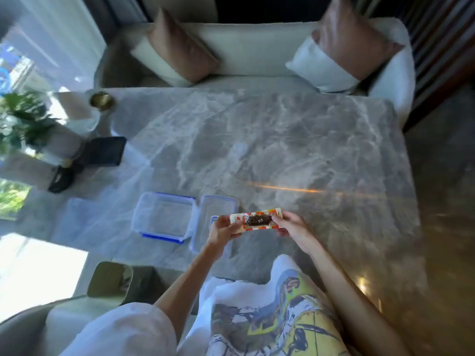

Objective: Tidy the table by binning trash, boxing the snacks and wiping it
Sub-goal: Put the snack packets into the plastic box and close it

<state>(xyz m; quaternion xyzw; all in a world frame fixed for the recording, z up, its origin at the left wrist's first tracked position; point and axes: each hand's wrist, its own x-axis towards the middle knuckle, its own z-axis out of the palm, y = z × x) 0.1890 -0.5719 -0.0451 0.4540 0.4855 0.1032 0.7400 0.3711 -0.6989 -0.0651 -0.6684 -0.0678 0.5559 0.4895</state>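
I hold a long snack packet [257, 220], cream and red with a dark window, level above the near edge of the grey marble table [270, 150]. My left hand [224, 230] grips its left end and my right hand [291, 227] grips its right end. Just left of the packet sits an open clear plastic box with blue clips [164, 216], nothing visible inside. Its clear lid [213, 217] lies beside it, partly under my left hand.
A bin with a light liner [109, 281] stands on the floor at the near left. A black tablet-like object [104, 151], a potted plant [25, 119] and a small brass bowl [101, 100] sit at the table's left. A sofa with cushions [257, 55] runs along the far side.
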